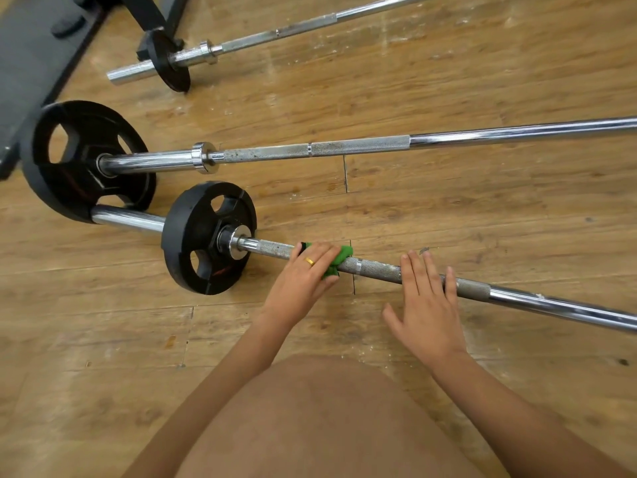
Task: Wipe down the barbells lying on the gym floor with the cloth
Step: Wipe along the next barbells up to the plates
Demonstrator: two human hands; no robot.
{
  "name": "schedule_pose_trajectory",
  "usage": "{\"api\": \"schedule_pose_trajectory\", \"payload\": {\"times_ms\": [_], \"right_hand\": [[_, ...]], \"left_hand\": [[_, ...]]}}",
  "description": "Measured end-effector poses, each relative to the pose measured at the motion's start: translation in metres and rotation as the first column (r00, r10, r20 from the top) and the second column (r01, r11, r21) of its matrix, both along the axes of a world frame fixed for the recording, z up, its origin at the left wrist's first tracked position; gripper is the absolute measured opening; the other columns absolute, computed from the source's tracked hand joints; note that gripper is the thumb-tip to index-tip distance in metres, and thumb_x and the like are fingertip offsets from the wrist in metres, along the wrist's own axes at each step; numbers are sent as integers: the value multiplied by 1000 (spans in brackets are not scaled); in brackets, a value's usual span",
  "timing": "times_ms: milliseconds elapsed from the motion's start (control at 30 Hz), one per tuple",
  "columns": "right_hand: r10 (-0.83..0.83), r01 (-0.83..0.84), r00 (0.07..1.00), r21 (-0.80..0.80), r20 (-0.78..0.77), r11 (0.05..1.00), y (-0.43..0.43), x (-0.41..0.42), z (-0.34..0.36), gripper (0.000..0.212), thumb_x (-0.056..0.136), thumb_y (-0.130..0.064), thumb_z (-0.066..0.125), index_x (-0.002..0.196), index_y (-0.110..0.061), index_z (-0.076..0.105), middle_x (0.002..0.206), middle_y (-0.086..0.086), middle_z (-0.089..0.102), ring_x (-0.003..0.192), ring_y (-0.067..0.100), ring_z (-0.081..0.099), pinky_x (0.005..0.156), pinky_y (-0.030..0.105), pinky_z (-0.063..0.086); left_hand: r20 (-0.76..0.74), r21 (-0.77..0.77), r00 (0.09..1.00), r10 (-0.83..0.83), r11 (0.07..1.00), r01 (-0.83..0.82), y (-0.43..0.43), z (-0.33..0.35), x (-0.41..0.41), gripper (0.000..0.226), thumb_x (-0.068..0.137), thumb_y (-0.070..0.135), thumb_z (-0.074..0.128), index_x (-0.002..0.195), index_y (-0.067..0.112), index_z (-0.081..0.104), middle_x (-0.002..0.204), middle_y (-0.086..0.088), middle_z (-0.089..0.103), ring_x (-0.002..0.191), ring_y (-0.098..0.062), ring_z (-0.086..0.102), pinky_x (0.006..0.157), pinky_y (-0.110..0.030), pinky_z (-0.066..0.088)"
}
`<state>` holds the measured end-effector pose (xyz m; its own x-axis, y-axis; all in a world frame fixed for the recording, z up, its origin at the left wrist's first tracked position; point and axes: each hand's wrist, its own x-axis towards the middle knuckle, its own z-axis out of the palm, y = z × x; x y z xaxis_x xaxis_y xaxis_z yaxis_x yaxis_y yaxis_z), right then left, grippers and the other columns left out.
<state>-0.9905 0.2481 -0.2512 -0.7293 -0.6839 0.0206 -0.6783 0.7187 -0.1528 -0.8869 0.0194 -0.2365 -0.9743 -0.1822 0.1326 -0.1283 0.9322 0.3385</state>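
Three chrome barbells lie on the wooden floor. The nearest barbell (375,269) runs from a black plate (193,236) at the left down to the right edge. My left hand (306,274) grips a green cloth (339,258) wrapped around its knurled shaft, just right of the plate. A gold ring shows on one finger. My right hand (425,301) rests flat on the same shaft further right, fingers straight. The middle barbell (358,146) and the far barbell (275,31) lie beyond, untouched.
A large black plate (79,160) sits on the middle barbell at the left, a small plate (172,60) on the far one. A dark mat (31,56) and a black rack foot (155,15) fill the top left. My knee (324,419) is at the bottom.
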Motion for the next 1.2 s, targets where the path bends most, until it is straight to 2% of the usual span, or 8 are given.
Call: {"api": "schedule_pose_trajectory", "payload": {"times_ms": [200,333,500,600,667,800,900,1200], "right_hand": [[18,-18,1000,1,-1,1000,1,-5,2,86,87,-53,38,158,-8,22,165,10,22,154,26,11,124,49,-1],[11,-11,1000,12,1,1000,-1,-7,3,86,86,-53,40,156,-7,26,163,10,26,154,27,14,124,49,-1],[6,-6,1000,16,-4,1000,-4,-9,2,85,86,-54,37,155,-5,28,162,11,29,153,28,15,123,51,0],[12,-12,1000,9,0,1000,-4,-11,4,85,86,-54,36,155,-6,28,161,11,30,153,28,16,123,51,2],[3,-3,1000,15,-8,1000,-6,-11,4,85,86,-53,38,155,-5,29,161,12,31,153,29,17,123,51,1],[-29,29,1000,20,-7,999,-10,-11,3,86,86,-52,43,156,-4,27,161,13,29,153,29,14,123,52,-1],[-31,31,1000,18,-2,999,-9,-12,3,86,86,-52,42,156,-5,26,161,13,29,153,29,15,123,52,-2],[-7,5,999,47,32,999,-11,-21,6,89,85,-52,44,158,-6,20,165,12,21,154,28,8,122,49,-8]], "left_hand": [[79,3,997,-2,1000,2,-18,8,-10,43,100,20,59,142,20,48,140,2,58,129,-18,54,118,-46,33],[71,71,984,162,983,-167,-1,13,-15,36,103,16,52,138,15,49,137,-3,59,117,-26,57,118,-43,28],[15,15,988,153,988,-153,30,2,-22,41,100,7,54,140,8,46,142,-10,53,134,-26,47,119,-48,28],[-40,31,926,376,927,-375,18,6,-20,37,100,5,52,137,6,49,138,-13,58,131,-25,50,120,-42,23],[-39,109,859,511,857,-504,18,12,-19,37,101,5,52,138,5,50,139,-14,57,134,-22,38,118,-50,28],[-25,112,950,310,946,-305,36,11,-23,35,99,3,54,134,8,53,138,-11,54,130,-22,35,110,-57,38],[-19,-19,988,155,988,-155,37,-2,-26,40,99,6,55,139,5,52,142,-12,56,140,-27,41,119,-49,26],[-57,134,932,358,928,-348,41,-7,-33,45,103,9,50,148,9,45,156,-7,43,149,-20,29,124,-38,14]]}}
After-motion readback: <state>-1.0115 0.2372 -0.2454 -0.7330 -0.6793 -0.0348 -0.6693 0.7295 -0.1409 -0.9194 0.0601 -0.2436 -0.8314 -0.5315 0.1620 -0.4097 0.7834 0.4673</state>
